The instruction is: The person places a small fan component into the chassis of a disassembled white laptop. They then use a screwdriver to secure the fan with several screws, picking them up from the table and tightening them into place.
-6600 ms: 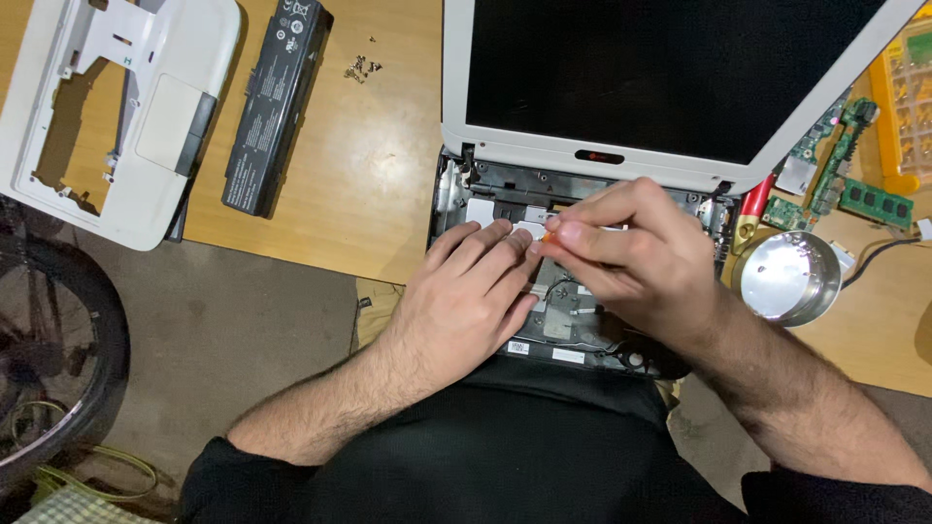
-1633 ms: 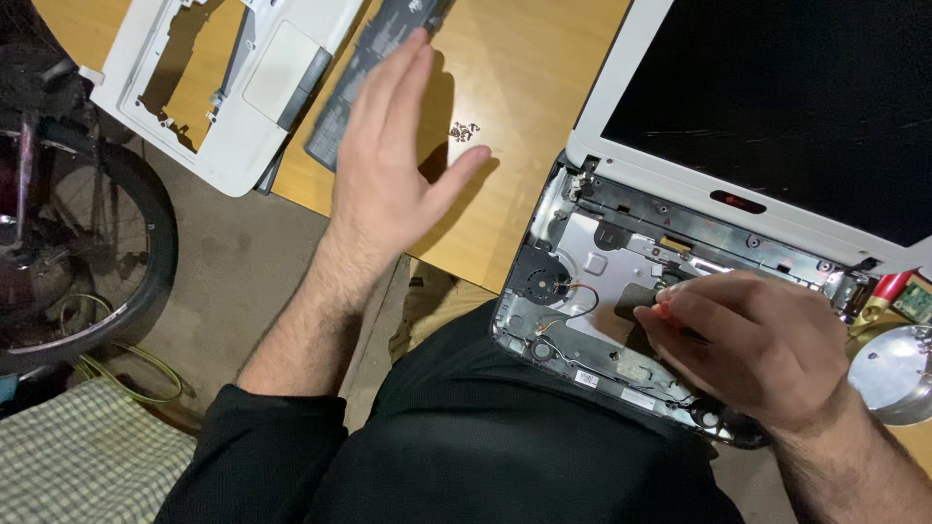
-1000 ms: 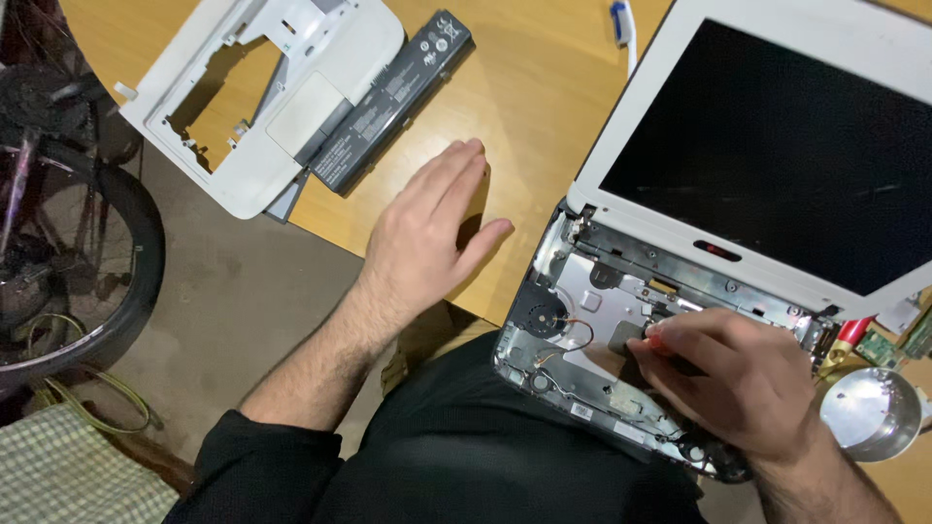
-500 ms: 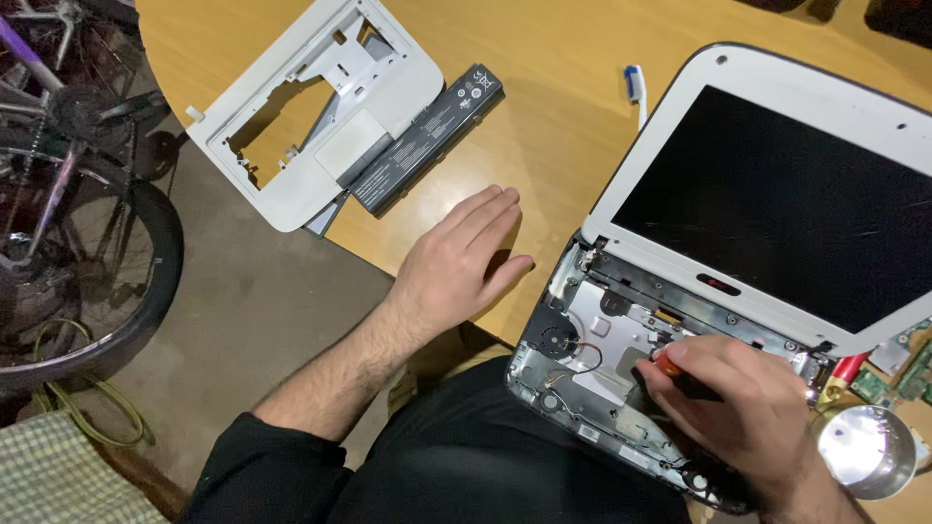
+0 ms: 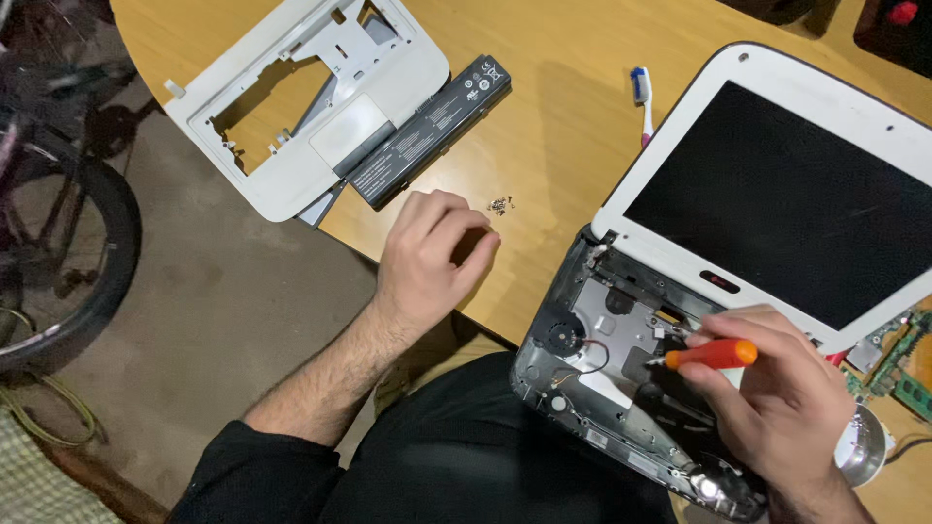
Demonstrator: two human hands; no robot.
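A small white laptop (image 5: 777, 194) with a dark screen lies open on the wooden table (image 5: 553, 126), its base (image 5: 602, 359) stripped to the metal frame and a small fan. My right hand (image 5: 777, 408) is over that base and grips an orange-handled screwdriver (image 5: 714, 354), tip pointing left into the frame. My left hand (image 5: 427, 257) rests on the table edge with fingers curled, just short of a little pile of screws (image 5: 500, 205). Whether it holds anything is hidden.
A white laptop palm-rest cover (image 5: 311, 97) and a black battery pack (image 5: 427, 131) lie at the back left. A toothbrush (image 5: 642, 97) lies near the lid. Green circuit boards (image 5: 898, 364) and a round metal disc (image 5: 864, 446) sit at right. A bicycle wheel (image 5: 58, 252) stands on the floor.
My left hand left the laptop, swept flat over the table, and now has its fingers curled by the screws. My right hand tilted, showing the screwdriver handle. The view shifted.
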